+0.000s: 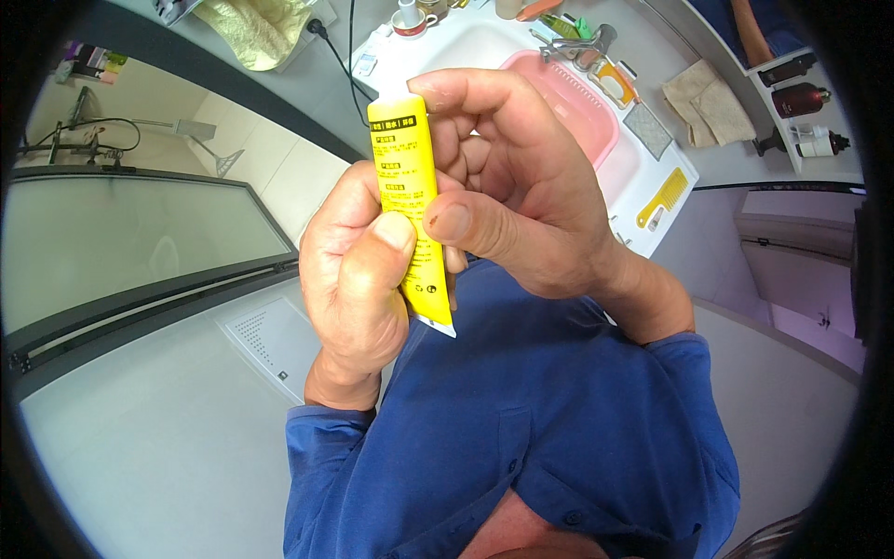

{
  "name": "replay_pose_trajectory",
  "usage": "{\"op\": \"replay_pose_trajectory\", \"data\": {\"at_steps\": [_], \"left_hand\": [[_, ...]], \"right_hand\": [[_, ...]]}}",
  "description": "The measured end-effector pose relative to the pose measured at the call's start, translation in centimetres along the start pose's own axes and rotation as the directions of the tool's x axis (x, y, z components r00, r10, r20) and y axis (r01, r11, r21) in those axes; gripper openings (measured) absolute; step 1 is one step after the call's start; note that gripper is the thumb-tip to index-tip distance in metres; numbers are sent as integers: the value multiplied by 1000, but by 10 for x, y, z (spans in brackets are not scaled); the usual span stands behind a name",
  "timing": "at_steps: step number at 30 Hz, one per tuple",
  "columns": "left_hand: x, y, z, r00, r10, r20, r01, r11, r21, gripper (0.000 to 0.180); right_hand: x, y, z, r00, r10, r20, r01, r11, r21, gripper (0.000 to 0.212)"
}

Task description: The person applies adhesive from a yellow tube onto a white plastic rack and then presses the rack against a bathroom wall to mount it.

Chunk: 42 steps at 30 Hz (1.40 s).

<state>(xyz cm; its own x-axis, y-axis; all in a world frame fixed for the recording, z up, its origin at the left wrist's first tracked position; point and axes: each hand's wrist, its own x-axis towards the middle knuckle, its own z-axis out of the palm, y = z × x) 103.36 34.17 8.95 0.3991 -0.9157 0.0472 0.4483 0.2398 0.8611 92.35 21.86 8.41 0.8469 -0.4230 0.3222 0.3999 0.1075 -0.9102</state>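
A yellow squeeze tube [402,172] with dark print stands nearly upright before my chest, its flat crimped end down and its white top up. My left hand [349,265] is closed round its lower half, thumb pressed on the front. From the other side my right hand [554,191] holds it too: the thumb lies against the tube's right edge and the index fingertip touches the shoulder by the white top. The remaining right fingers curl behind, partly hidden. The white top blends into the pale sink behind it, so its shape is hard to make out.
Ahead is a white washbasin [466,42] with a pink tub [607,140] and a metal faucet [596,47]. A yellow comb [665,199] and a beige towel [710,104] lie to the right, near shelved bottles [801,99]. A black plug [318,28] hangs left.
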Motion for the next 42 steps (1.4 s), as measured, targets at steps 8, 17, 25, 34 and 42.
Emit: {"op": "replay_pose_trajectory", "data": {"at_steps": [8,17,25,34,42], "left_hand": [[0,-3,-3,1000,9,-13,-9,1000,-16,34],[1,-2,-8,997,72,10,-72,997,6,28],[0,-6,-7,994,107,-21,-108,993,-39,19],[2,-8,-8,988,154,-29,-154,988,-5,16],[3,-8,-9,986,165,-33,-165,986,-4,15]], "right_hand": [[-1,7,-1,1000,-15,0,15,1000,-7,58],[1,2,-1,999,19,33,-19,1000,-21,61],[0,6,-1,999,48,18,-49,999,10,61],[0,10,-2,998,60,23,-61,998,26,61],[0,10,-3,998,57,30,-58,998,28,60]]}}
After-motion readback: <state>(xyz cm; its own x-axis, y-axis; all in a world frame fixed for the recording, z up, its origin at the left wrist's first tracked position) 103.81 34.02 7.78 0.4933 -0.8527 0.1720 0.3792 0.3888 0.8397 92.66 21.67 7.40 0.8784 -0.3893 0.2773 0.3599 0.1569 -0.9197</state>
